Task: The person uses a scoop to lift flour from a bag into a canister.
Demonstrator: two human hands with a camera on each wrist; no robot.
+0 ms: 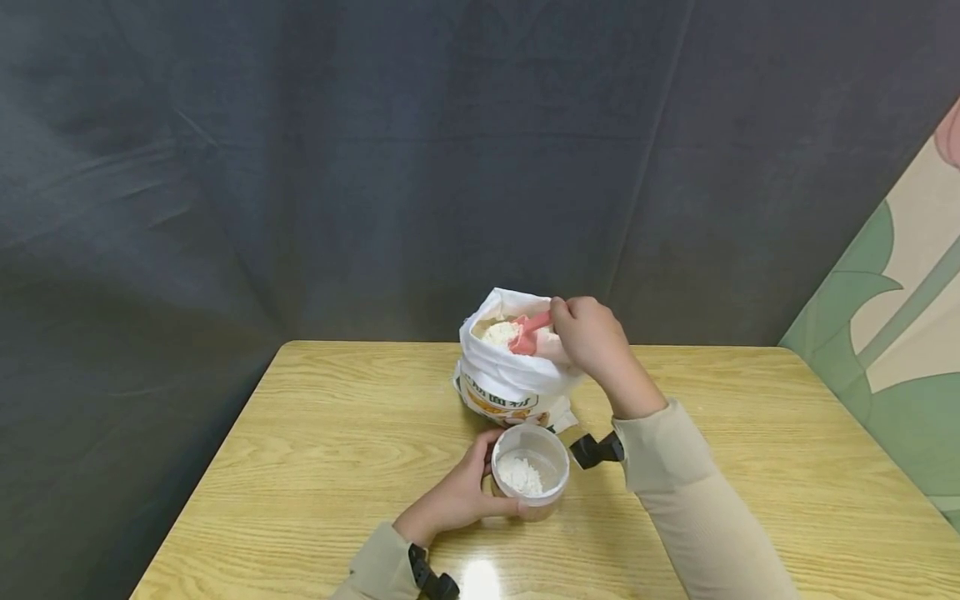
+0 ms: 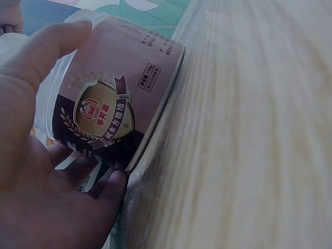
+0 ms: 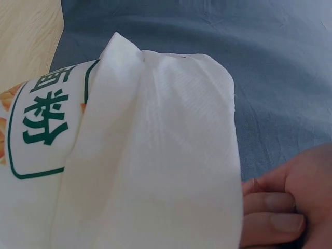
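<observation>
My right hand [image 1: 592, 337] pinches the handle of a pink scoop [image 1: 525, 337] at the mouth of a white cloth flour bag [image 1: 495, 367]. White flour [image 1: 501, 333] shows inside the bag beside the scoop. In the right wrist view the bag's folded rim [image 3: 171, 129] hides the scoop, and only some curled fingers [image 3: 272, 212] appear. My left hand [image 1: 468, 492] grips a clear round jar [image 1: 531, 467] standing on the table, with a little flour [image 1: 521, 475] at its bottom. The left wrist view shows the jar's printed label [image 2: 104, 114] between thumb and fingers.
Everything stands on a wood-grain table [image 1: 337, 433]. The bag is near the far edge, just behind the jar. A dark cloth [image 1: 450, 167] hangs behind the table, and a leaf-patterned surface [image 1: 900, 375] is at the right.
</observation>
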